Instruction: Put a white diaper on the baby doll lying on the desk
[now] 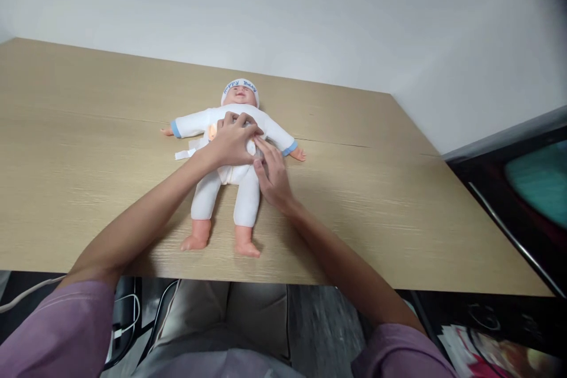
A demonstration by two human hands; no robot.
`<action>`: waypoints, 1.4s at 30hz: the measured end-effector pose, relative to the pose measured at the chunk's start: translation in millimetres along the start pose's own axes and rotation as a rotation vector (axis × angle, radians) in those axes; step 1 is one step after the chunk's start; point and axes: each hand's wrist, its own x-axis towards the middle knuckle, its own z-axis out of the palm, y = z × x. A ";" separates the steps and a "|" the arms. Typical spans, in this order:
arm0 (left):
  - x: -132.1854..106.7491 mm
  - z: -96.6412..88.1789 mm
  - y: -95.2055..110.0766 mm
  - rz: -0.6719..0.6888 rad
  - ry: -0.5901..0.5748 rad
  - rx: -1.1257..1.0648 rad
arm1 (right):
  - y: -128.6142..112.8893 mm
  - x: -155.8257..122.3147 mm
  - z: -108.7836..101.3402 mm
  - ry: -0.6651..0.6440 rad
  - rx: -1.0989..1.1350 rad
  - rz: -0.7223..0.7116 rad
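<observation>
A baby doll (204,195) lies on its back, arms spread, its head away from me and its feet toward me. It has a white cap, a white top with blue cuffs and white legs. Around its hips is a white diaper (228,174), with loose tabs (185,154) sticking out on the left. My left hand (234,139) lies over the doll's belly, fingers bent on the diaper's front. At the diaper's right side, the fingers of my right hand (272,174) meet the left thumb. Both hands cover much of the diaper, and what their fingertips pinch is partly hidden.
The doll rests on a light wooden table (354,207) against a pale wall (283,18). A dark-framed object with a greenish panel (538,174) stands at the right edge. Below the front edge are a white cable (31,295) and printed papers (478,351).
</observation>
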 end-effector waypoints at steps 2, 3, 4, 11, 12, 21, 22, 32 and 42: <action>0.9 -3.2 -4.5 0.001 -0.011 -0.046 | 2.3 -1.6 0.4 -0.041 -0.035 -0.019; 0.7 -5.9 -7.3 0.014 -0.015 -0.085 | 4.2 -1.5 0.1 -0.049 -0.049 -0.022; -0.3 -9.2 -10.7 0.039 -0.017 -0.142 | 6.2 -1.1 -0.5 -0.056 -0.061 -0.028; -45.1 -26.5 -59.3 0.051 0.272 -0.454 | 11.2 -0.6 -5.2 -0.116 -0.166 -0.079; -56.3 -26.7 -70.0 0.031 0.305 -0.394 | 10.8 -0.5 -5.6 -0.120 -0.180 -0.079; -122.0 -30.3 -126.2 -0.328 0.196 -0.053 | -16.3 20.2 -10.5 0.021 -0.224 -0.074; -123.1 -29.7 -125.9 -0.339 0.162 -0.033 | -22.9 25.6 -9.4 0.032 -0.228 -0.068; -118.9 -20.0 -134.7 -0.498 0.084 -0.194 | -45.9 93.4 24.2 -0.205 -0.143 -0.140; -78.5 -44.5 -117.2 -0.458 0.122 -0.844 | -19.8 105.5 45.9 -0.303 -0.127 -0.032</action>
